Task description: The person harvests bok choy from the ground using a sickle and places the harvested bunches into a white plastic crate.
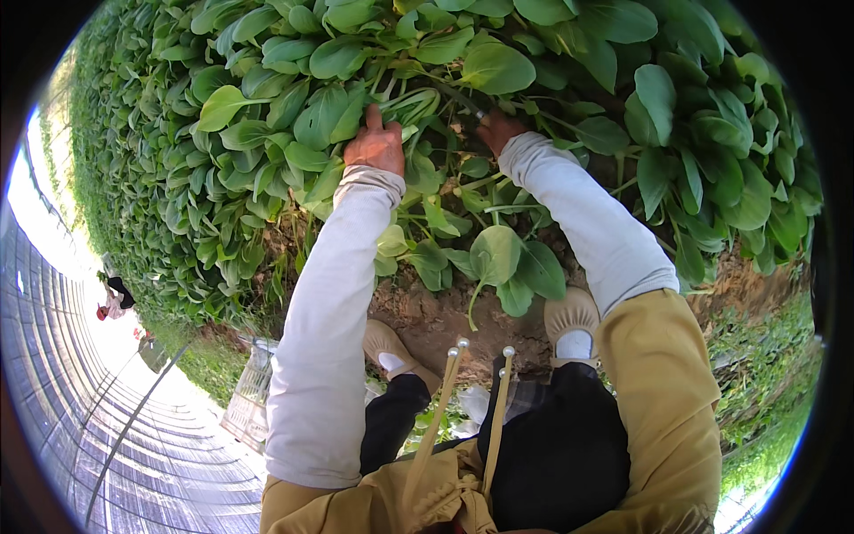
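Observation:
My left hand [377, 148] is in among the leafy greens, closed about one plant [415, 103], whose pale green stalks bend out to the right of the fingers. One finger points up over the leaves; the other fingertips are hidden. To the right, my right hand [499, 131] grips a tool with a narrow dark blade [460, 99] and a bright metal collar. The blade points up and left towards the base of the stalks, and its tip is lost among the leaves. Several cut or drooping leaves [497, 257] lie below, between my forearms.
A dense bed of leafy greens [200, 153] spreads ahead and to both sides. Bare brown soil [434, 310] runs along its edge by my shoes [572, 314]. A pale plastic crate [248, 400] stands behind to the left. Further off, a person [117, 298] bends near the bed under netting [167, 440].

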`<act>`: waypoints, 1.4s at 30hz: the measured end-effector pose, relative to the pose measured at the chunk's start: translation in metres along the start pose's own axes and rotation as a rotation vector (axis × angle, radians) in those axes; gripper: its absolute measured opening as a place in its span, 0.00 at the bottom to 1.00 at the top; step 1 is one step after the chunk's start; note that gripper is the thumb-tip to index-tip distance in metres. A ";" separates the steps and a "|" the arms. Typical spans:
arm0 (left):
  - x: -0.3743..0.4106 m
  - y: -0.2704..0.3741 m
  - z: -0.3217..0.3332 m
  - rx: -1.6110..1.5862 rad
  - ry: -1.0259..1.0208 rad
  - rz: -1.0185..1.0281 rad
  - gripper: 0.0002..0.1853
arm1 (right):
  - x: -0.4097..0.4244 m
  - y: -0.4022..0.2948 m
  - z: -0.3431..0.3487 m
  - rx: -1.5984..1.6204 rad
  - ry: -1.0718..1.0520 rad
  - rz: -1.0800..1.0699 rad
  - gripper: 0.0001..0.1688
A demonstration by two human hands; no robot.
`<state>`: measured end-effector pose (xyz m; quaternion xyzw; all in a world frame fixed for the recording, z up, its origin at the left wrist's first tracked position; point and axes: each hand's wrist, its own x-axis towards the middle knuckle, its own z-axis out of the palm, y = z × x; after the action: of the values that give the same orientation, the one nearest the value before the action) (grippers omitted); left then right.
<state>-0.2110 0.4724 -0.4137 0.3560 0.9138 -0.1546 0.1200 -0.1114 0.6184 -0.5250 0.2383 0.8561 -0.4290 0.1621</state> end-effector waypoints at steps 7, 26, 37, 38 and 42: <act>-0.002 0.015 -0.012 -0.094 -0.053 -0.081 0.09 | 0.007 0.013 0.017 -0.053 -0.144 0.023 0.23; -0.166 0.081 -0.119 -0.989 -0.307 0.323 0.29 | -0.214 -0.036 -0.125 1.211 0.244 -0.192 0.22; -0.139 0.126 -0.146 -1.614 -0.532 0.394 0.52 | -0.254 -0.049 -0.131 1.551 0.084 -0.353 0.19; -0.140 0.136 -0.142 -1.670 -0.526 0.338 0.52 | -0.260 -0.043 -0.135 1.594 0.060 -0.297 0.18; -0.132 0.133 -0.132 -1.030 -0.447 0.436 0.46 | -0.285 0.002 -0.132 1.010 0.148 -0.069 0.21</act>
<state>-0.0391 0.5326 -0.2747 0.3902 0.7296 0.2652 0.4950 0.1177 0.6498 -0.3129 0.2882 0.5585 -0.7763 -0.0485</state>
